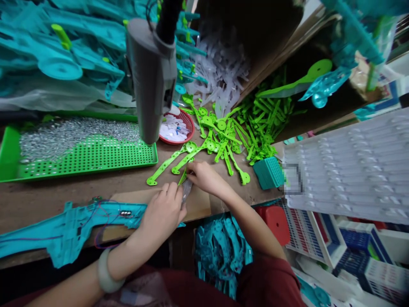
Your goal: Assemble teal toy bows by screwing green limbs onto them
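Observation:
My left hand [162, 211] rests on the wooden bench [79, 192], fingers curled over a clear plastic piece [186, 189] at the end of a teal toy shell [73, 228] with thin wires and a metal part. My right hand [204, 177] meets it from the right and pinches a thin green plastic piece [182, 177] against the clear piece. Long green arms with round ends [172, 160] lie just beyond my fingers.
A grey power tool [150, 76] hangs above the bench. A green perforated tray [83, 157] holds small metal screws. A red dish [179, 128], a pile of green parts [255, 123], clear parts [220, 72], a small teal basket [270, 172] and white trays [351, 166] surround.

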A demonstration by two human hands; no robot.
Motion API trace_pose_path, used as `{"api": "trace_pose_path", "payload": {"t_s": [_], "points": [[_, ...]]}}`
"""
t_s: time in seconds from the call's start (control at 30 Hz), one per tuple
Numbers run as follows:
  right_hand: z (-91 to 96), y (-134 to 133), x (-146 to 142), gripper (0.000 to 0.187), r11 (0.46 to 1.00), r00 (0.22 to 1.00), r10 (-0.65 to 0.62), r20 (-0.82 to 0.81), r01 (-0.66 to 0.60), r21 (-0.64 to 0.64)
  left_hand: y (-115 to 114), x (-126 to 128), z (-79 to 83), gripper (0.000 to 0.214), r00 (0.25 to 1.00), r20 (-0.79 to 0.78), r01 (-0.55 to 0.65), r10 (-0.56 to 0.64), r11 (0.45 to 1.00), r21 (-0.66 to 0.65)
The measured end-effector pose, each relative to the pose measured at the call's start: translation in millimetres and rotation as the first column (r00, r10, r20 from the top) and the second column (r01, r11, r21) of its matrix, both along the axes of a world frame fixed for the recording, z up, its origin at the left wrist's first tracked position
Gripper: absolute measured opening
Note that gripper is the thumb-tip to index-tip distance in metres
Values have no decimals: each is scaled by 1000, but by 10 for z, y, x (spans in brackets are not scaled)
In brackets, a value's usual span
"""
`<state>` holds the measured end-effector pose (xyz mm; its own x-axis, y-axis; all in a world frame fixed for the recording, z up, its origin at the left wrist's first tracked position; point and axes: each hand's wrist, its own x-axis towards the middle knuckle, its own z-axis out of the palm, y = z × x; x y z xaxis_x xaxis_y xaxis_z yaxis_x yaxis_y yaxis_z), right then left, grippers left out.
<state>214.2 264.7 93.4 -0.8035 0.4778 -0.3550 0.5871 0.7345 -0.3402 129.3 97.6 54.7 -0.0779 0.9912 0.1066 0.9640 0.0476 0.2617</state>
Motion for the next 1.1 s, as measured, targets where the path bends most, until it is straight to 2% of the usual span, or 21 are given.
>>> {"api": "trace_pose_path", "payload": {"t_s": [0.13,0.23,0.3,0.47,0.57,0.63,0.7,0.83,0.93,1.1], "points": [[-93,85,121,13,1000,990,-6,-143,2,-30,63,-20,28,19,1000,4,4,-4,999,-32],[-121,89,143,12,999,986,-44,-158,46,9,104,-39,38,15,999,29,17,-15,998,-66],[-112,41,106,13,997,993,-41,-114,48,59,122,-43,36,16,999,36,14,-12,996,-83],[-68,-182,-70,21,963,990,-59,128,23,269,151,-34,28,31,998,52,35,-28,991,-132],[-77,-264,-104,24,955,986,-69,152,21,297,170,-30,36,33,998,65,32,-21,984,-178],[-98,-262,-66,23,965,995,-80,66,60,254,184,-28,43,33,997,72,28,-14,981,-192],[-128,-225,4,22,985,992,-76,-99,90,146,196,-26,45,31,997,76,31,-16,980,-196],[-209,-136,139,18,990,911,-140,-388,125,-62,208,-23,35,28,995,101,20,1,979,-205],[-259,-111,181,16,982,883,-188,-430,155,-110,210,-19,26,29,993,120,22,4,976,-218],[-281,-116,169,12,986,890,-164,-426,142,-84,215,-16,32,32,993,119,50,-22,970,-239]]}}
